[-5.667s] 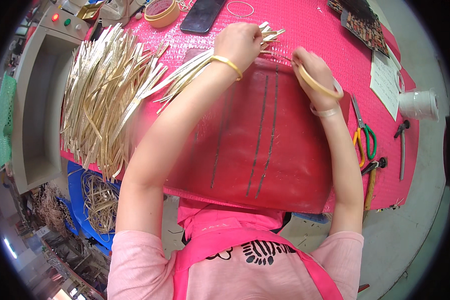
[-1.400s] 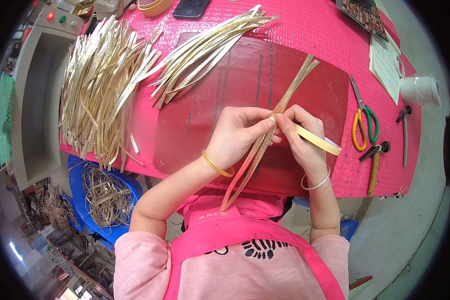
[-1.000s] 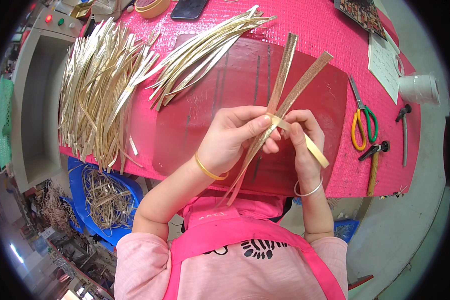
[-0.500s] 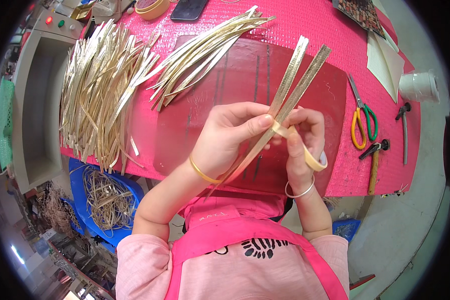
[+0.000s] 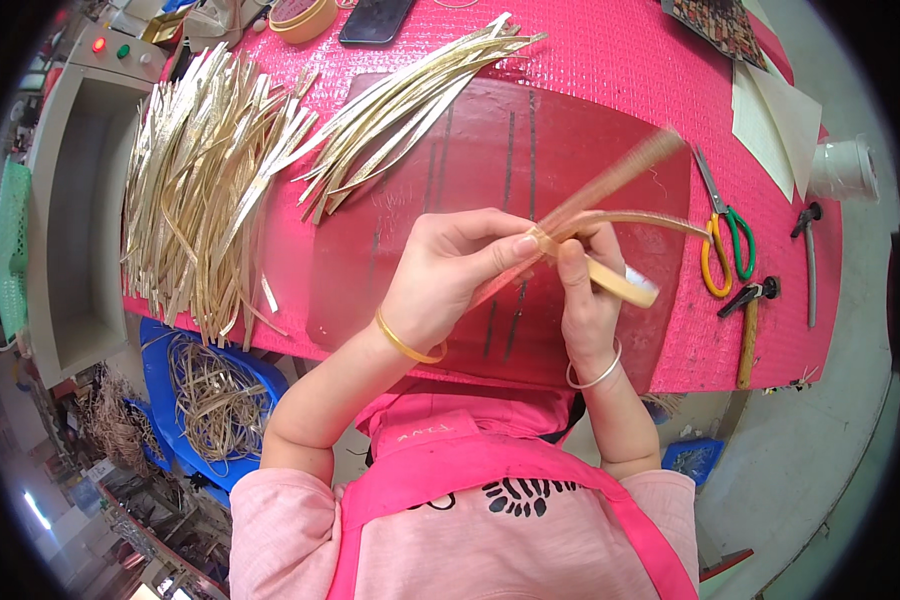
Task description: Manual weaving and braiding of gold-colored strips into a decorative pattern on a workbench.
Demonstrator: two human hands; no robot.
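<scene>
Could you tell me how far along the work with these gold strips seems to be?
Early, by the look of it. Done: nothing finished shows beyond a few strips gathered. In hand: the left hand pinches them while the right hand works a tape roll. Left: the large pile and the smaller bundle lie loose.

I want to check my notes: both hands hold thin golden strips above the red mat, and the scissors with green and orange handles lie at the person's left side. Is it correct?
Not quite. The head view shows the scissors at the person's right side, not the left. The rest stands: the left hand and right hand hold thin golden strips above the red mat.
</scene>
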